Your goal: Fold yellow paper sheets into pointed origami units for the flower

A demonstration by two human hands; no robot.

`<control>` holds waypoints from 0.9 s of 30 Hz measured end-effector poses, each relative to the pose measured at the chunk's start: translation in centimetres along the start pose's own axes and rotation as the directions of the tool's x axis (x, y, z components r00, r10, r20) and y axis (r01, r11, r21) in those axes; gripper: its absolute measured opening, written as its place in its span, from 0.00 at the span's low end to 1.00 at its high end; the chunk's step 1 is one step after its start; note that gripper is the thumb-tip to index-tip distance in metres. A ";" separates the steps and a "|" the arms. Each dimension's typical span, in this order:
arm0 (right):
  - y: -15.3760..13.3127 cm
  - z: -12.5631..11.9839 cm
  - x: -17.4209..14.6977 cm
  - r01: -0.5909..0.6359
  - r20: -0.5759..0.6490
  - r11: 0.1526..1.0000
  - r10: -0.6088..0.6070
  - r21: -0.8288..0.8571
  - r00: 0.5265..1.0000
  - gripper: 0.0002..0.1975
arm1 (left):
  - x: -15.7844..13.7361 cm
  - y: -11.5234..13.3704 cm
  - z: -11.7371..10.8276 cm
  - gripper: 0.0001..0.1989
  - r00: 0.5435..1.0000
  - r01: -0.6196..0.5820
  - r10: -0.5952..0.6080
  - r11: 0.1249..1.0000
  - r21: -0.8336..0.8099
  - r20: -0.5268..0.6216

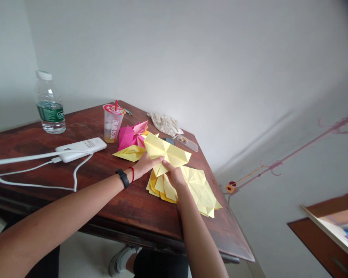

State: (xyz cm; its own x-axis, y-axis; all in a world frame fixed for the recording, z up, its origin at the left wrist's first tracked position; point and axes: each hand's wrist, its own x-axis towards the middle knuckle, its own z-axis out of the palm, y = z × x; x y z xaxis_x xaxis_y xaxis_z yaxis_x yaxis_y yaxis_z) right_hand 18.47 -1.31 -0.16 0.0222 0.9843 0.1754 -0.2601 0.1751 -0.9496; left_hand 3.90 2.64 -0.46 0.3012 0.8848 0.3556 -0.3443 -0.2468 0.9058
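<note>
Between both hands I hold a pale yellow sheet of folded paper [165, 150], creased in lines that meet near its middle. My left hand [145, 165] grips its lower left edge, thumb on the face and the other fingers hidden behind. From below, my right hand [175, 174] pinches the paper with its thumb on top. Under and right of my right hand lies a stack of creased yellow papers [198, 187], some of a deeper yellow. Just beyond my left hand rest a folded yellow paper piece [130, 153] and pink folded paper pieces [130, 135].
A plastic cup with a red straw [112, 125] stands behind the pink papers. At the left are a water bottle [50, 106] and a white power bank [81, 149] with a looping white cable [37, 186]. A crumpled cloth [165, 123] and a clear plastic box [187, 143] lie at the back.
</note>
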 end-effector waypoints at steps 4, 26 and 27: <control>-0.1 0.1 0.0 -0.002 -0.011 1.000 0.002 -0.007 1.000 0.30 | 0.0 -0.2 0.0 0.19 1.000 0.000 0.000 1.000 0.020 -0.006; -0.3 0.1 -0.1 0.007 -0.035 1.000 -0.008 -0.014 0.999 0.32 | -0.9 2.3 0.1 0.24 0.999 0.031 -0.034 0.993 0.110 0.030; -0.3 0.1 -0.1 0.021 -0.034 1.000 -0.021 -0.018 0.999 0.33 | -1.0 2.3 0.1 0.25 0.999 0.040 -0.044 0.993 0.108 0.032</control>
State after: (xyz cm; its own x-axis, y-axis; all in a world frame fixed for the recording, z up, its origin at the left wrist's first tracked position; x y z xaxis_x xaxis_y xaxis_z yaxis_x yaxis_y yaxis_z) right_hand 18.44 -1.50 0.11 0.0601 0.9806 0.1866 -0.2425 0.1957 -0.9502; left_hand 2.88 1.19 1.32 0.3442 0.8817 0.3227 -0.2336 -0.2525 0.9390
